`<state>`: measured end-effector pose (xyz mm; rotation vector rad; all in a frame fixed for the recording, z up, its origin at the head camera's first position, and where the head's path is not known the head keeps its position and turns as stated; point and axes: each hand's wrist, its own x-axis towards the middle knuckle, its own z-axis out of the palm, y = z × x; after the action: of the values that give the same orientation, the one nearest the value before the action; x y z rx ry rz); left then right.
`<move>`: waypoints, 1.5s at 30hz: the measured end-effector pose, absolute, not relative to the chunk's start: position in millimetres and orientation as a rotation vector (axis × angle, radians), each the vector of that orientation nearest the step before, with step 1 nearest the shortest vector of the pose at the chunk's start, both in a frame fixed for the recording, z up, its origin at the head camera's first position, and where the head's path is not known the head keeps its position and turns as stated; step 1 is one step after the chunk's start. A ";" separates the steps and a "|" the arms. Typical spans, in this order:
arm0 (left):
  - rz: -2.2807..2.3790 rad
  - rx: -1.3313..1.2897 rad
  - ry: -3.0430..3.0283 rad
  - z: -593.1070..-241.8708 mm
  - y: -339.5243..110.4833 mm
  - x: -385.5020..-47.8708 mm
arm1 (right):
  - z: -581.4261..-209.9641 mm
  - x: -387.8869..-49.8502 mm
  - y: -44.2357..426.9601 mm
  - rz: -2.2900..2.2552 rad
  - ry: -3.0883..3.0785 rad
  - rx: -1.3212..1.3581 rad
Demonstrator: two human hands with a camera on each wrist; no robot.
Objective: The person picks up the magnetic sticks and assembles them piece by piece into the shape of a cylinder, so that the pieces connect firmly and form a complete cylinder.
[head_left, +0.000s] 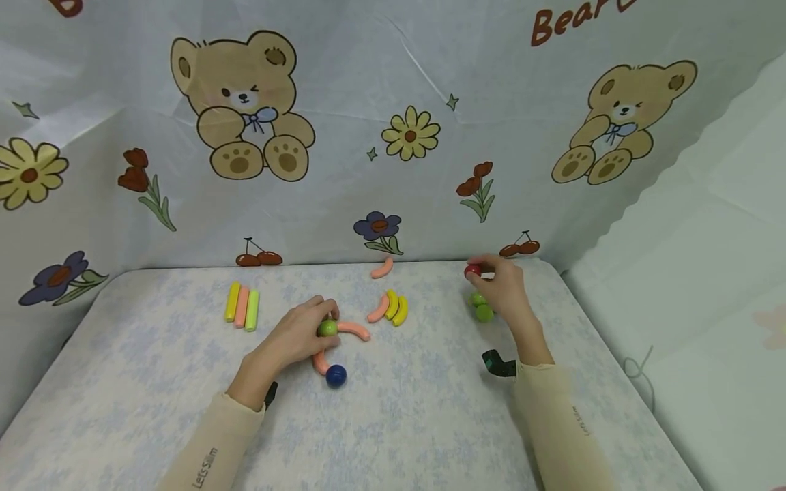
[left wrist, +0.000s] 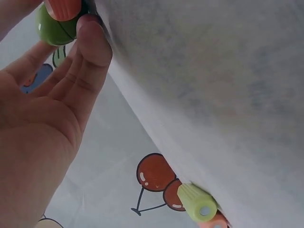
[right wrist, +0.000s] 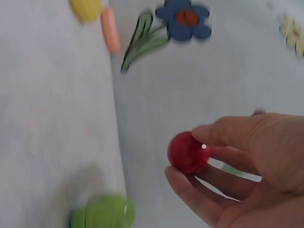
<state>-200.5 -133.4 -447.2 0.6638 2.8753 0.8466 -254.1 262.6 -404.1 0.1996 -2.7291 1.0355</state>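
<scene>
My left hand (head_left: 301,333) grips a green ball (head_left: 328,328) between thumb and fingers. A curved pink stick (head_left: 354,331) reaches right from that ball. Another curved pink stick (head_left: 320,363) runs from beside the hand down to a dark blue ball (head_left: 336,376). In the left wrist view, the green ball (left wrist: 53,29) shows with a pink stick end (left wrist: 64,8) against it. At the table's far right, my right hand (head_left: 505,286) pinches a red ball (head_left: 472,271). The right wrist view shows this red ball (right wrist: 188,152) between thumb and fingers. Two green balls (head_left: 484,313) lie just below that hand.
Three straight sticks, yellow (head_left: 233,302), pink (head_left: 242,307) and light green (head_left: 252,311), lie side by side at left. Two yellow curved sticks (head_left: 400,311) and a pink one (head_left: 379,309) sit mid-table. Another curved pink stick (head_left: 382,268) lies near the back edge, before a bear-print cloth.
</scene>
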 end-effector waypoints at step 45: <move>0.706 0.662 2.950 -448.5 -123.9 -199.0 | -454.4 -225.3 148.8 1.007 -2.865 0.316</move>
<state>-199.0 -123.9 -448.5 0.6622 2.9498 0.7064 -225.3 148.8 -454.4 0.3156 -2.8650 1.0073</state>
